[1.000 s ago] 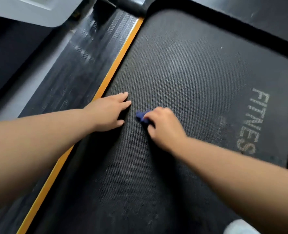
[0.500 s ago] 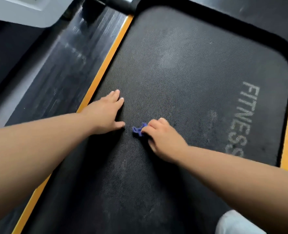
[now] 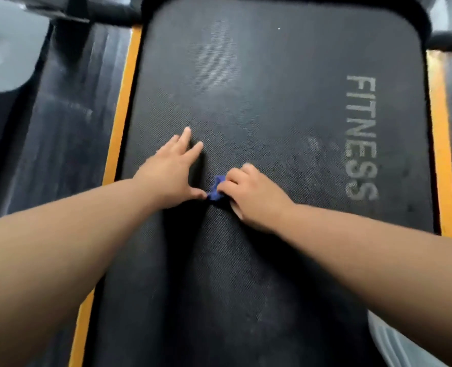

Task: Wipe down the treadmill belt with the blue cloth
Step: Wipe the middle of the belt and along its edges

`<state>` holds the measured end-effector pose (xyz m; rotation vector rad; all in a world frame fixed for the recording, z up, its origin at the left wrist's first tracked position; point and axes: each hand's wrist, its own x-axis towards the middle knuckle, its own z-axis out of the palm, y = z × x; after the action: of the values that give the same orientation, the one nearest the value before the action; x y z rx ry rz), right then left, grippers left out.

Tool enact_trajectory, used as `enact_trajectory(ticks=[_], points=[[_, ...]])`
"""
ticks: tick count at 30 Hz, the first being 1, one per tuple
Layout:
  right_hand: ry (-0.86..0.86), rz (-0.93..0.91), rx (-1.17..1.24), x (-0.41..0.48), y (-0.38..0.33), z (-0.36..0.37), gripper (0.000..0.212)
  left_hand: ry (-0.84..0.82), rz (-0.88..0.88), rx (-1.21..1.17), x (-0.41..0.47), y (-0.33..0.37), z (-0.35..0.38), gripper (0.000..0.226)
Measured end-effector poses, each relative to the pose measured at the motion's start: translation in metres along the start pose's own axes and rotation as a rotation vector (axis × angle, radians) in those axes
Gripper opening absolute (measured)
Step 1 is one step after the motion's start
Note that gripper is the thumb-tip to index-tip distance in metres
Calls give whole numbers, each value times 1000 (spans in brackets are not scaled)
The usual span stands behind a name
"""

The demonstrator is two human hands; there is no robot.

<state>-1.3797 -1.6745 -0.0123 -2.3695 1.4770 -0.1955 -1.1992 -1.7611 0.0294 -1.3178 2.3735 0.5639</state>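
Observation:
The black treadmill belt fills the middle of the head view, with dusty pale smears and the word FITNESS printed along its right side. My right hand grips a small bunched blue cloth and presses it on the belt; only a bit of cloth shows past the fingers. My left hand lies flat on the belt just left of the cloth, fingers straight and spread, thumb tip touching the cloth.
Orange strips border the belt on both sides, with ribbed black side rails beyond. A grey housing sits at the upper left. Light fabric shows at the lower right.
My right hand has drawn the cloth back along the belt, closer to my left thumb. The view has swung so the belt now runs straight up the frame.

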Motion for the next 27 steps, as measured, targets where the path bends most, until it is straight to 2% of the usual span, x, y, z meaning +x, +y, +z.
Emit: enact_trajectory(ticks=[1,2,5,6,7,9,12,15,16,18,20,21,22,24,27], points=[[26,-14,-50,3,9,-3,36,-36,16,45,3,2,0,110],[48,64,-102,9,22,-11,38,-65,26,84,6,4,0,111],[152,592,-153,18,71,-35,31,-104,18,123,11,12,0,113],[183,733,-130,13,76,-38,29,-116,15,132,13,14,0,114],[206,785,-130,8,72,-35,26,-129,9,138,15,16,0,115],[210,700,-145,-4,43,-15,23,-142,-13,143,17,20,-1,115],[133,473,5,-26,-19,20,27,-140,-15,158,17,21,0,115],[121,361,6,-35,-6,17,38,-149,-15,158,18,21,0,115],[143,402,-55,-33,14,11,43,-157,-19,161,20,21,0,115],[225,686,-158,-37,62,-12,46,-160,-18,171,21,21,1,114],[308,1033,-109,-51,95,-32,38,-155,-12,179,22,19,2,114],[319,1098,-80,-56,93,-37,32,-157,-8,181,23,19,3,114],[311,1059,-94,-57,80,-36,28,-159,-2,182,23,18,4,114],[314,864,-96,-53,37,-23,22,-157,-2,182,24,18,3,114],[270,631,45,-60,-29,14,32,-156,-3,199,22,19,2,115]])
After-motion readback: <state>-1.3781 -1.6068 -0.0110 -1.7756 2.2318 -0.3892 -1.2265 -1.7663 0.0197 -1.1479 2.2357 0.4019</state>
